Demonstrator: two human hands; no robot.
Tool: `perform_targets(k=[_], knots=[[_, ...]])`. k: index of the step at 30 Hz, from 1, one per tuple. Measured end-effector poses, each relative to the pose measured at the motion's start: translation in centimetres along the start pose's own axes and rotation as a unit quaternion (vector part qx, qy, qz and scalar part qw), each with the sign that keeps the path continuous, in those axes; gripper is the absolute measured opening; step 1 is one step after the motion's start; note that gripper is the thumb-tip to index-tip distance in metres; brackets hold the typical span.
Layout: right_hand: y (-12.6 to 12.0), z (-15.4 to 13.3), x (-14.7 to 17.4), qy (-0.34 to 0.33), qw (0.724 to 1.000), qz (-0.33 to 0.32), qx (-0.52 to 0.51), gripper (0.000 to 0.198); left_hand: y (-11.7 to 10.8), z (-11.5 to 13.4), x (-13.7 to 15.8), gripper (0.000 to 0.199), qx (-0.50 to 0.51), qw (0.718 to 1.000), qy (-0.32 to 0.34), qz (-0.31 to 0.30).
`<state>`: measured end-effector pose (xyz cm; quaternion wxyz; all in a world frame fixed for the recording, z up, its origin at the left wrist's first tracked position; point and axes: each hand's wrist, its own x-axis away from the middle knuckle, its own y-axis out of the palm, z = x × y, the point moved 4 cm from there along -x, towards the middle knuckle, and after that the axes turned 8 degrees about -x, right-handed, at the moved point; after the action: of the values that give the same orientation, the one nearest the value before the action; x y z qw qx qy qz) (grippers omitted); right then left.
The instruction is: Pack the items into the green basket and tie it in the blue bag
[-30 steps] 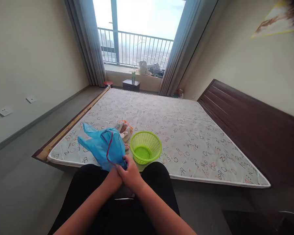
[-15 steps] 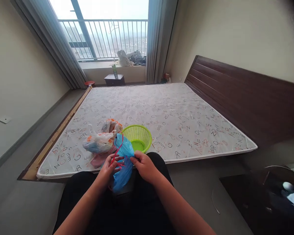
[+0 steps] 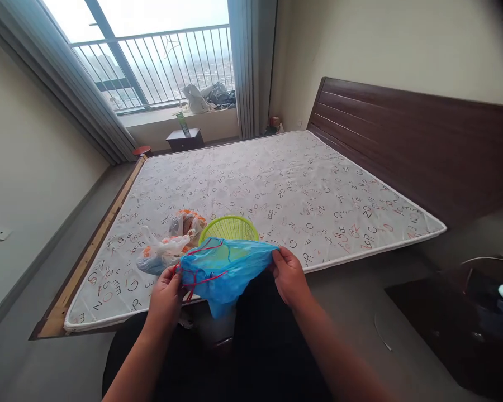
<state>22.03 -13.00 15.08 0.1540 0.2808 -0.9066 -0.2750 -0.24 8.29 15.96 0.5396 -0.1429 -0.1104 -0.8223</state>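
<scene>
A thin blue plastic bag with red drawstrings is stretched sideways between my two hands, above my lap. My left hand pinches its left end near the red strings. At the right end, the fingers of my right hand grip the bag's corner. Just behind it, the green plastic basket stands on the mattress, its lower part hidden by the bag. Left of the basket lie a white and orange plastic bag and another orange-patterned bag, both bunched up with contents I cannot make out.
The letter-printed mattress fills the middle, with a dark wooden headboard at right. A small nightstand stands beyond it near the window. To the lower right is a dark glossy table with items on it.
My hands have moved apart, spreading the bunched blue bag wide across the front of the basket. The view has tilted and shifted slightly.
</scene>
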Motion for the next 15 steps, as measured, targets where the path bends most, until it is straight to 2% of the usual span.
perform_targets(k=[2, 4, 7, 10, 11, 13, 15], knots=[[-0.5, -1.0, -0.1, -0.004, 0.996, 0.040, -0.081, 0.035, -0.8, 1.3, -0.2, 0.043, 0.037, 0.999, 0.015, 0.036], [-0.4, -2.0, -0.1, -0.010, 0.994, 0.044, -0.101, 0.035, -0.9, 2.9, 0.0, 0.041, 0.072, 0.996, 0.039, 0.037], [0.3, -3.1, 0.0, -0.019, 0.999, 0.002, -0.045, 0.033, 0.1, 5.1, 0.8, 0.036, 0.096, 0.992, 0.077, -0.003], [1.0, -3.0, 0.0, -0.027, 0.998, -0.026, 0.060, 0.024, 2.2, 6.2, 1.9, 0.030, 0.099, 0.989, 0.069, -0.081], [1.1, -3.0, 0.0, -0.051, 0.994, -0.006, 0.100, 0.023, 2.9, 6.4, 2.2, 0.028, 0.101, 0.988, 0.062, -0.101], [1.4, -3.4, 0.6, -0.141, 0.973, 0.054, 0.177, 0.030, 4.3, 6.4, 3.0, 0.026, 0.105, 0.986, 0.052, -0.118], [2.2, -3.9, 1.8, -0.234, 0.942, 0.066, 0.231, 0.033, 5.4, 6.0, 3.7, 0.027, 0.106, 0.984, 0.047, -0.132]])
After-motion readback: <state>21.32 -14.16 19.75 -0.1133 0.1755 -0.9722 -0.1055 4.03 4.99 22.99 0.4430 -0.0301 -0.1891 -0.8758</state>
